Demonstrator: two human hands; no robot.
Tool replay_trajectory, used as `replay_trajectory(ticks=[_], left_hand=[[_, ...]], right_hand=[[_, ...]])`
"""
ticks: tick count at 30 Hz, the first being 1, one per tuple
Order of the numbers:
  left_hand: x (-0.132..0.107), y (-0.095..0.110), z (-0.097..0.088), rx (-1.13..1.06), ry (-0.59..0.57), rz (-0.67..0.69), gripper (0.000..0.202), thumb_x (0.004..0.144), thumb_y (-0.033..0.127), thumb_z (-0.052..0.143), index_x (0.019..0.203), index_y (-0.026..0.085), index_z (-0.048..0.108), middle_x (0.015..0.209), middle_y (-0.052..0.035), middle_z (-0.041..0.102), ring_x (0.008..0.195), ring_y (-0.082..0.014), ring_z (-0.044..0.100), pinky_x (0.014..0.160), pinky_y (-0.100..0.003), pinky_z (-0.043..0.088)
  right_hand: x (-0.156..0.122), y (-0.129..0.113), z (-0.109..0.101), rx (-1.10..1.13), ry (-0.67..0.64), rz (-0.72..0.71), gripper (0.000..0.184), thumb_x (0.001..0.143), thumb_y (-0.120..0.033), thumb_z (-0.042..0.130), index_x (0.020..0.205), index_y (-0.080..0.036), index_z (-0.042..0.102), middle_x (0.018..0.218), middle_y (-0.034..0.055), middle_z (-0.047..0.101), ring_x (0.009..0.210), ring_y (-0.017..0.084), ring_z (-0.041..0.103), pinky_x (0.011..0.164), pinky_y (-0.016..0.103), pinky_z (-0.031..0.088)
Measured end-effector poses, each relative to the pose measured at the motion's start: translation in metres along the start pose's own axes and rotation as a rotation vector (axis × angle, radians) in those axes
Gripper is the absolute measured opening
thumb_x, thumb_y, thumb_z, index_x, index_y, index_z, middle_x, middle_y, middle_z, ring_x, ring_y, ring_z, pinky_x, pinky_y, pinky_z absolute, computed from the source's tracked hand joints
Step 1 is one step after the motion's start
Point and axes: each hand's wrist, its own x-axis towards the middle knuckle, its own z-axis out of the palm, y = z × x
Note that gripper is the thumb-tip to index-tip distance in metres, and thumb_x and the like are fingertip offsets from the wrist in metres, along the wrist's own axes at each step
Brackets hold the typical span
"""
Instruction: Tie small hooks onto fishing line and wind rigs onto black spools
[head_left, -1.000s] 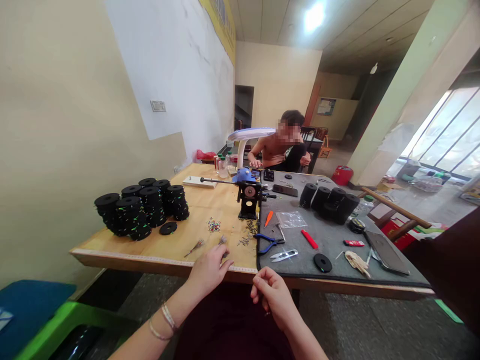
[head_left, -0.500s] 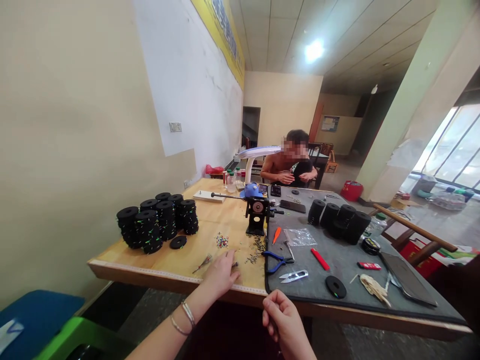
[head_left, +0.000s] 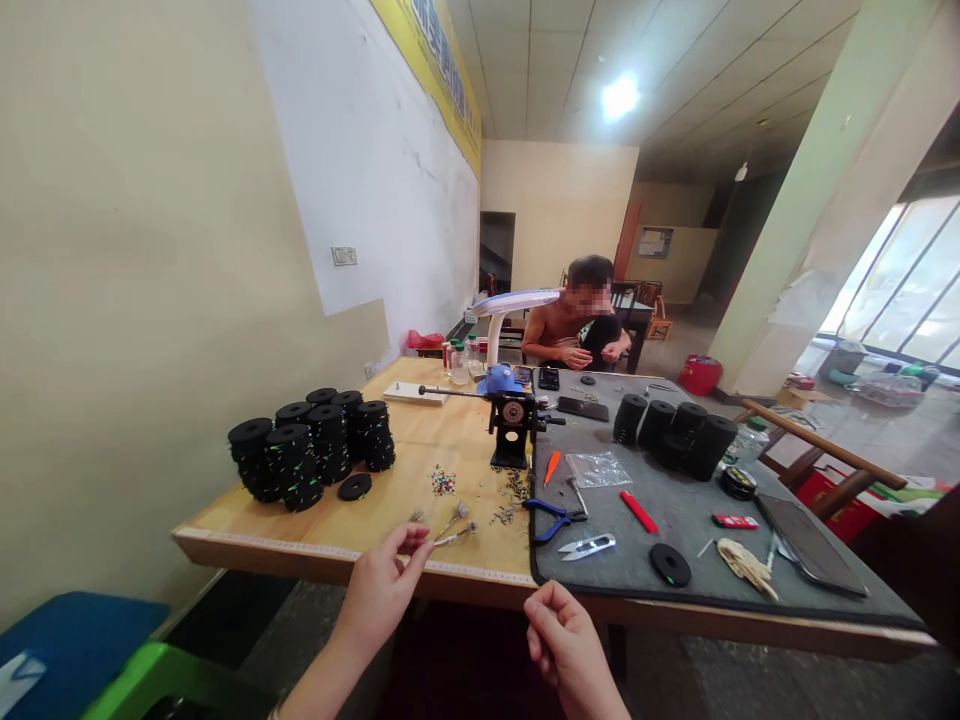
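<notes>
My left hand (head_left: 381, 590) hovers at the near edge of the wooden table (head_left: 315, 520), its fingers pinched on a thin metal piece (head_left: 454, 537) that points right over the wood. Another small metal piece (head_left: 456, 514) lies just beyond it. My right hand (head_left: 564, 640) is curled into a loose fist below the table edge, and what it holds, if anything, is hidden. Loose small parts (head_left: 511, 497) and coloured beads (head_left: 443, 482) lie scattered on the wood ahead.
Stacks of black spools (head_left: 307, 448) stand at the left, more black spools (head_left: 675, 430) on the grey mat (head_left: 675, 520). A black winding device (head_left: 512, 428), blue pliers (head_left: 553, 515), snips (head_left: 589, 546), a red tool (head_left: 638, 510) and a phone (head_left: 810, 545) lie about. Another person (head_left: 581, 325) sits at the far end.
My left hand lifted off the table and drew back toward me, pinching a thin metal piece it had been reaching for. My right hand stayed curled below the edge.
</notes>
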Motion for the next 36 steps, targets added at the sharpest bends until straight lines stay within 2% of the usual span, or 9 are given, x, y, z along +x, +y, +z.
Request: replay_trajectory(ticks=[3, 6, 9, 12, 15, 18, 26, 32, 36], left_hand=[[-0.028, 0.001, 0.011, -0.198, -0.121, -0.114, 0.024, 0.076, 0.040, 0.061, 0.084, 0.018, 0.064, 0.076, -0.0041, 0.071, 0.072, -0.0218, 0.067, 0.068, -0.030, 0.054], [-0.048, 0.012, 0.034, -0.413, -0.366, -0.180, 0.020, 0.075, 0.032, 0.063, 0.089, 0.018, 0.064, 0.085, -0.0059, 0.071, 0.083, -0.0220, 0.066, 0.078, -0.032, 0.052], [-0.058, 0.028, 0.063, -0.611, -0.649, -0.146, 0.037, 0.071, 0.015, 0.064, 0.107, 0.020, 0.060, 0.111, -0.0087, 0.065, 0.107, -0.0239, 0.058, 0.082, -0.031, 0.048], [-0.060, 0.042, 0.091, -0.730, -0.841, -0.039, 0.052, 0.067, 0.008, 0.064, 0.117, 0.021, 0.056, 0.114, -0.0067, 0.063, 0.106, -0.0227, 0.056, 0.086, -0.032, 0.045], [-0.057, 0.050, 0.111, -0.731, -0.877, -0.009, 0.033, 0.070, 0.011, 0.063, 0.103, 0.017, 0.060, 0.097, -0.0052, 0.067, 0.095, -0.0206, 0.059, 0.089, -0.034, 0.042], [-0.056, 0.053, 0.120, -0.695, -0.918, -0.081, 0.019, 0.069, 0.010, 0.059, 0.087, 0.015, 0.060, 0.077, -0.0032, 0.068, 0.077, -0.0178, 0.060, 0.077, -0.031, 0.043], [-0.056, 0.051, 0.127, -0.762, -1.037, -0.170, 0.048, 0.046, -0.001, 0.042, 0.089, 0.016, 0.057, 0.081, -0.0021, 0.068, 0.080, -0.0167, 0.060, 0.074, -0.028, 0.040], [-0.055, 0.047, 0.134, -0.788, -1.036, -0.200, 0.053, 0.044, -0.001, 0.041, 0.090, 0.016, 0.058, 0.082, -0.0023, 0.069, 0.083, -0.0175, 0.061, 0.077, -0.029, 0.039], [-0.056, 0.047, 0.135, -0.774, -1.018, -0.238, 0.044, 0.048, 0.000, 0.047, 0.088, 0.016, 0.058, 0.080, -0.0027, 0.069, 0.080, -0.0168, 0.061, 0.073, -0.027, 0.039]], right_hand=[[-0.006, -0.011, 0.000, -0.014, 0.029, -0.023, 0.042, 0.070, -0.054, 0.068, 0.070, -0.019, 0.046, 0.045, -0.0049, 0.056, 0.033, 0.004, 0.040, 0.030, 0.012, 0.019], [-0.014, -0.025, 0.000, -0.018, 0.027, -0.045, 0.038, 0.072, -0.049, 0.069, 0.071, -0.018, 0.048, 0.054, 0.0001, 0.065, 0.041, 0.009, 0.055, 0.031, 0.012, 0.027], [-0.020, -0.040, -0.001, 0.006, 0.009, -0.043, 0.035, 0.072, -0.047, 0.070, 0.074, -0.018, 0.049, 0.059, 0.0019, 0.068, 0.050, 0.013, 0.063, 0.033, 0.013, 0.034], [-0.023, -0.056, -0.004, 0.058, 0.018, -0.060, 0.034, 0.071, -0.043, 0.072, 0.073, -0.018, 0.050, 0.059, 0.0013, 0.068, 0.048, 0.013, 0.062, 0.036, 0.014, 0.037], [-0.023, -0.073, -0.013, 0.120, 0.037, -0.084, 0.033, 0.070, -0.041, 0.073, 0.073, -0.018, 0.050, 0.060, 0.0008, 0.068, 0.042, 0.010, 0.057, 0.036, 0.014, 0.038], [-0.022, -0.086, -0.024, 0.153, 0.104, -0.114, 0.033, 0.068, -0.039, 0.075, 0.073, -0.017, 0.051, 0.059, -0.0001, 0.068, 0.049, 0.012, 0.062, 0.037, 0.014, 0.038], [-0.025, -0.095, -0.046, 0.267, 0.216, -0.119, 0.033, 0.064, -0.035, 0.080, 0.072, -0.018, 0.053, 0.060, -0.0019, 0.067, 0.055, 0.013, 0.066, 0.037, 0.012, 0.035], [-0.023, -0.097, -0.055, 0.307, 0.263, -0.142, 0.034, 0.061, -0.033, 0.082, 0.072, -0.018, 0.053, 0.060, -0.0022, 0.067, 0.056, 0.013, 0.066, 0.037, 0.012, 0.035], [-0.020, -0.093, -0.061, 0.325, 0.283, -0.141, 0.034, 0.061, -0.032, 0.082, 0.074, -0.018, 0.054, 0.060, -0.0027, 0.067, 0.057, 0.014, 0.067, 0.037, 0.012, 0.035]])
